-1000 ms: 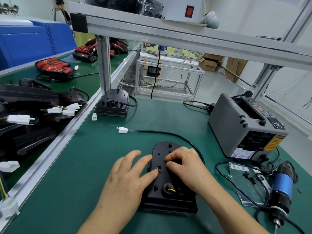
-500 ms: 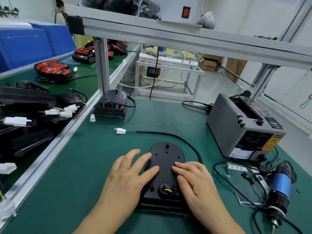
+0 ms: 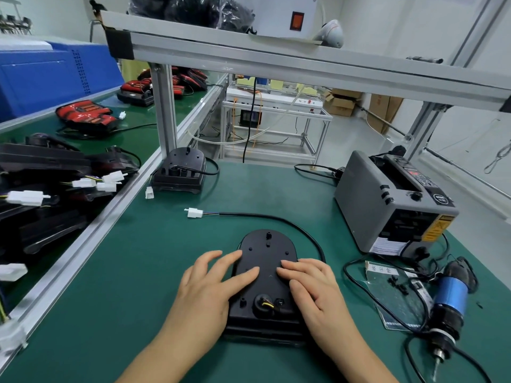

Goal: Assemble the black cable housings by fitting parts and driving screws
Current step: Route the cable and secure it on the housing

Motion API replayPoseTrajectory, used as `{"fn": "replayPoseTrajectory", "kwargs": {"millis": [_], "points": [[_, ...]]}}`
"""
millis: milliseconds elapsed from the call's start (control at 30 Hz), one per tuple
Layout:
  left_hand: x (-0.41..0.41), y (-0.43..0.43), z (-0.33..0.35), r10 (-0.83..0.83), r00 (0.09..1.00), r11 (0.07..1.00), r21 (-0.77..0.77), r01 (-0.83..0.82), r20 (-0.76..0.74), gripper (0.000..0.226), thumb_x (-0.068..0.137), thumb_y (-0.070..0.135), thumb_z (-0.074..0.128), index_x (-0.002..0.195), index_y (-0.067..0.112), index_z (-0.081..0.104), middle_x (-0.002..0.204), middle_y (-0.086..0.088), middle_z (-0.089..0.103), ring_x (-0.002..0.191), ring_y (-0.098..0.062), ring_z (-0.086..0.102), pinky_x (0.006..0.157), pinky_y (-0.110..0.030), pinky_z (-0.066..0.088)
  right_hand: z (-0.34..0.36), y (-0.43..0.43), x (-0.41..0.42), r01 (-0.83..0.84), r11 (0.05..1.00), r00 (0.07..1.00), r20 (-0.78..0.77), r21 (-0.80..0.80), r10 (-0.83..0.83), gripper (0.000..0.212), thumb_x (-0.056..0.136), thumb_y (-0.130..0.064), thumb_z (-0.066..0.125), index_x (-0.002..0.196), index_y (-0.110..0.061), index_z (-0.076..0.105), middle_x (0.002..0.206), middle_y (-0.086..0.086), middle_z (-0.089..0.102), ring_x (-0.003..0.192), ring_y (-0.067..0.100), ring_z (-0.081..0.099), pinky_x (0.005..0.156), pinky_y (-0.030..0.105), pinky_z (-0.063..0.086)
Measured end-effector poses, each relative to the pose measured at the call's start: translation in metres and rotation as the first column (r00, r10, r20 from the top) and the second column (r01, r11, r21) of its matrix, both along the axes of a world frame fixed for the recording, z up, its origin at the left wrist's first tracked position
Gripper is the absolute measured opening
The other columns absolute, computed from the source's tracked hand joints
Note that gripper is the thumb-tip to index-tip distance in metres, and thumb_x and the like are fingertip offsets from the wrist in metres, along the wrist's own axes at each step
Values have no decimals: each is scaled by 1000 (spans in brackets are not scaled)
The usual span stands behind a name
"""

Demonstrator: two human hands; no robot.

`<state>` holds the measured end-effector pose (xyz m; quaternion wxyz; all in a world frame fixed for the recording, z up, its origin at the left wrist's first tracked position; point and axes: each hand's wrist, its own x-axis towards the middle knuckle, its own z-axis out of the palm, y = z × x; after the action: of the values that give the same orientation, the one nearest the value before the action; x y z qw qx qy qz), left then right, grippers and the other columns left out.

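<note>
Housing (image 3: 266, 251) lies flat on green mat (image 3: 138, 272), straight ahead of me, under both hands. Left hand (image 3: 210, 288): fingers straight, pressing on its left half, gripping nothing. Right hand (image 3: 312, 288): fingers flat on its right half, also holding nothing. Long axis runs away from me, rounded end far, wire port near. Cable (image 3: 262, 216) curves from right side out to white plug (image 3: 192, 212). Screwdriver (image 3: 449, 299) lies well right, near screws (image 3: 398, 284). I judge right hand nearer for it.
</note>
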<state>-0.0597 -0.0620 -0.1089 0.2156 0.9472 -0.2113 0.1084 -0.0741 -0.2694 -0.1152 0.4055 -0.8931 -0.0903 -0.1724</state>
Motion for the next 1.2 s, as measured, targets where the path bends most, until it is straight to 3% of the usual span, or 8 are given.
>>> {"fn": "replayPoseTrajectory", "kwargs": {"millis": [167, 267, 400, 633, 867, 1067, 1133, 1200], "points": [[12, 5, -7, -61, 983, 962, -272, 11, -174, 80, 87, -11, 33, 123, 60, 41, 143, 38, 8, 140, -1, 4, 117, -27, 7, -4, 1, -1, 0, 999, 1000, 13, 53, 0, 27, 93, -26, 47, 107, -32, 69, 116, -27, 60, 123, 3, 38, 106, 26, 31], [14, 0, 0, -29, 999, 995, -101, 27, -23, 74, 82, -12, 41, 133, 41, 49, 149, 29, 8, 146, -11, 1, 114, -27, 6, -5, 0, -2, 0, 998, 1000, -2, 58, 0, 30, 92, -31, 43, 108, -33, 68, 117, -28, 59, 124, 3, 38, 107, 28, 32], [7, 2, 14, -102, 979, 969, 241, 57, 178, 63, 69, 1, 32, 113, 26, 70, 135, 0, 55, 127, -39, 46, 101, -43, 27, -4, 0, -4, -2, 997, 1000, -14, 74, 3, 29, 93, -34, 42, 108, -38, 67, 120, -30, 57, 125, 3, 38, 107, 33, 31], [10, 9, 17, -90, 935, 904, 423, -68, 343, 81, 63, -1, 16, 116, 30, 68, 135, -7, 55, 124, -42, 48, 104, -45, 20, -3, 0, -5, -8, 999, 999, -37, 48, 10, 28, 94, -38, 40, 108, -46, 62, 123, -35, 52, 127, 1, 35, 108, 35, 30], [7, 8, 8, -35, 936, 941, 328, -87, 349, 77, 64, 2, 22, 115, 36, 68, 128, -2, 61, 128, -32, 37, 109, -37, 11, -2, 0, -6, -10, 999, 999, -46, 31, 12, 29, 94, -39, 38, 110, -46, 62, 124, -36, 51, 129, 1, 33, 109, 33, 29], [4, 5, 21, -111, 974, 928, 370, 31, 196, 69, 48, 1, 69, 109, 32, 71, 128, -5, 61, 121, -39, 52, 104, -42, 19, 0, 1, -6, -9, 999, 1000, -28, 47, 11, 27, 94, -37, 40, 108, -46, 62, 123, -36, 52, 126, 0, 35, 108, 34, 30], [2, 5, 24, -66, 993, 950, 311, 34, 94, 79, 50, -2, 74, 119, 34, 65, 140, -2, 51, 134, -35, 37, 109, -39, 16, 0, 1, -7, -15, 999, 999, -32, 52, 17, 26, 95, -38, 40, 107, -46, 62, 123, -35, 53, 127, 1, 35, 108, 34, 29], [3, 10, 15, -31, 997, 988, 156, 21, 65, 80, 77, -1, 54, 139, 47, 37, 157, 12, 12, 144, -19, -12, 115, -27, -8, -1, 0, -8, 21, 998, 1000, -15, 62, -20, 26, 95, -38, 41, 107, -45, 63, 121, -31, 56, 128, 2, 37, 108, 34, 30]]}}
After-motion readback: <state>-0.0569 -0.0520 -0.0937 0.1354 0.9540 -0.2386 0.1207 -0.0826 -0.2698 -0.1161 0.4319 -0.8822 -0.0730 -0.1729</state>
